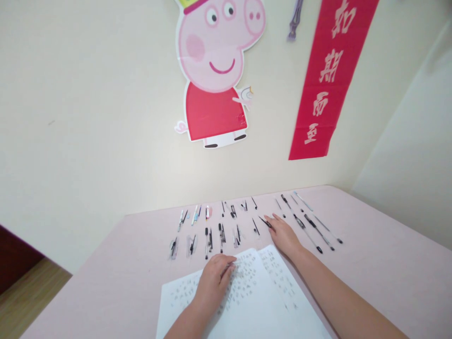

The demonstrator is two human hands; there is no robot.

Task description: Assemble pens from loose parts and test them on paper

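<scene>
My left hand [214, 278] rests on an open notebook [268, 315] with handwritten marks on both pages. Its thumb and fingers pinch a thin, pale, see-through piece [230, 265], which looks like part of a pen; most of it is covered by the fingers. Beyond the notebook's top edge, my right hand [282, 234] lies low over the table, fingers closed at the end of a short black pen part [264, 220]. Just left of it are a thin black refill [255, 227] and a small black cap.
Taken-apart pens lie in two rows on the pink table [113, 282], among them a black-capped pen [206, 242]. Several long pens, one with a black grip [312, 225], lie right of my right hand. Behind stands a wall with a pig cutout [215, 110] and red banner [330, 84].
</scene>
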